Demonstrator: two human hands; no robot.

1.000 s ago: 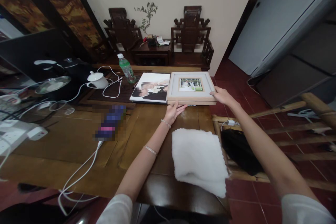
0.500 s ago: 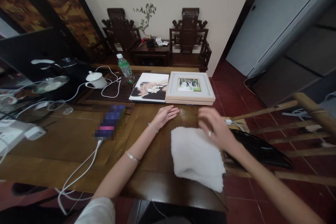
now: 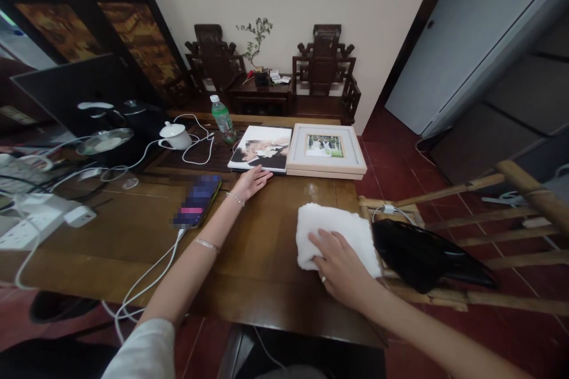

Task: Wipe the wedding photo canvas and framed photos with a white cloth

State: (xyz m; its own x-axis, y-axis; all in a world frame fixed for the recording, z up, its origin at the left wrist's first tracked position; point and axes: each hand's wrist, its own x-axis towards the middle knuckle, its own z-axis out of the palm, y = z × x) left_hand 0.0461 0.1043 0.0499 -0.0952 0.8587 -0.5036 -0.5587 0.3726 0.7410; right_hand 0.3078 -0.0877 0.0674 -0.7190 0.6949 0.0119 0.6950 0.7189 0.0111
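My left hand [image 3: 254,182] lies with its fingers stretched out at the near edge of the photo book [image 3: 262,145], whose cover is white with a black picture. Nothing is held in it. My right hand [image 3: 340,263] is on the folded white towel [image 3: 347,219], its fingers bent and pressing into the cloth at the table's right side. Beside the photo book sits a pale wooden picture frame [image 3: 326,169] with a small photo in its middle; it seems stacked on another frame.
On the wooden table [image 3: 267,237] stand a green-labelled bottle [image 3: 223,121], a white lidded cup [image 3: 175,137] and a phone [image 3: 201,198] with its white cable. A power strip [image 3: 38,222] lies at left. A black bag [image 3: 422,254] rests on the bamboo chair [image 3: 524,189] at right.
My left hand has moved left, towards the photo book. My right hand has come down onto the towel, which now lies folded smaller and farther from the table's near edge.
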